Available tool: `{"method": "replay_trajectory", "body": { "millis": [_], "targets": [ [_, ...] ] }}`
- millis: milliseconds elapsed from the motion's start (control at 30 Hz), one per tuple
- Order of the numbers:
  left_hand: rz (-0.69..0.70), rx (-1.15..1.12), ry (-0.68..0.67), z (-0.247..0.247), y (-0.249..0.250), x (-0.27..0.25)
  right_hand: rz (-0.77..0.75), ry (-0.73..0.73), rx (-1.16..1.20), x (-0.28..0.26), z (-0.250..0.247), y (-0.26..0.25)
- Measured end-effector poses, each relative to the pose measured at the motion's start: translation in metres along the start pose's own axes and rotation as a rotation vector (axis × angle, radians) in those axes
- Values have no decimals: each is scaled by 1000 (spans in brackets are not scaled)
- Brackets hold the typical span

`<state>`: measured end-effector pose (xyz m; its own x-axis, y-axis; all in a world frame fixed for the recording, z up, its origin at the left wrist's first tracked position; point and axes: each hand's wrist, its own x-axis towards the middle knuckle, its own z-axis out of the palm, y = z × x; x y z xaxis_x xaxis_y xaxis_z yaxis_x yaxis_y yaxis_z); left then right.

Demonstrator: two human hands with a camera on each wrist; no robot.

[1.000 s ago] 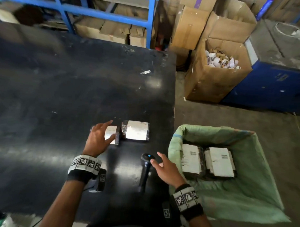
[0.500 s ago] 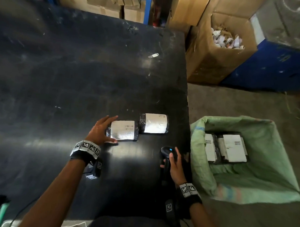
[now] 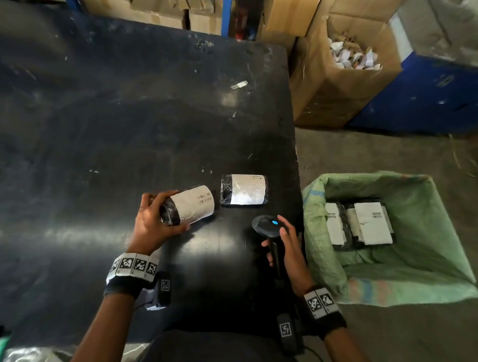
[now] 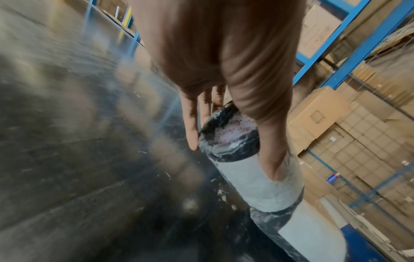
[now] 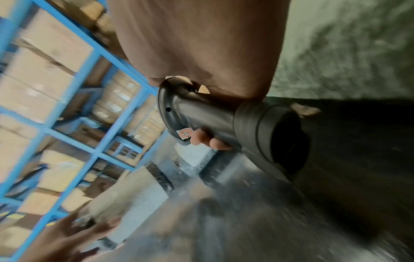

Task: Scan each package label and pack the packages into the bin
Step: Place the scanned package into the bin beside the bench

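My left hand grips a black-wrapped package with a white label, lifted and tilted off the black table. A second labelled package lies flat on the table just to its right. My right hand holds a black barcode scanner by its handle, near the table's right edge, its blue light on top. On the floor to the right stands a green-lined bin with two labelled packages inside.
An open cardboard box of paper scraps stands beyond the bin, next to a blue cabinet. Blue shelving with cartons runs behind the table. A small white scrap lies on the far table.
My left hand closed on the nearer package and lifted it off the table, tilting it. My right hand took hold of the scanner handle and raised it.
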<state>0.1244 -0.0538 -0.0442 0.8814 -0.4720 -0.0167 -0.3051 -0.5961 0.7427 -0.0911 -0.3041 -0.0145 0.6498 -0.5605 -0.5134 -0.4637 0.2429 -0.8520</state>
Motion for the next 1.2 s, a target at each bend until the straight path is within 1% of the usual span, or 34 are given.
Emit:
{"method": "replay_trajectory", "body": {
  "millis": [167, 300, 500, 700, 867, 967, 1100, 1200],
  "targets": [
    [27, -16, 127, 12, 30, -22, -136, -134, 73, -27, -5, -53],
    [42, -14, 170, 25, 56, -35, -211, -196, 113, -42, -8, -75],
    [62, -17, 176, 40, 76, -48, -271, -275, 148, -61, -20, -89],
    [66, -14, 190, 50, 89, -55, -283, -280, 149, -64, -34, -86],
    [65, -5, 197, 55, 95, -56, -259, -272, 117, -60, -45, -84],
    [53, -3, 204, 56, 96, -58, -204, -252, 33, -52, -50, -73],
    [47, -1, 229, 52, 96, -61, -21, -189, -138, -30, -50, -38],
    [33, 5, 254, 48, 96, -63, 119, -153, -148, -13, -46, -14]
  ]
}}
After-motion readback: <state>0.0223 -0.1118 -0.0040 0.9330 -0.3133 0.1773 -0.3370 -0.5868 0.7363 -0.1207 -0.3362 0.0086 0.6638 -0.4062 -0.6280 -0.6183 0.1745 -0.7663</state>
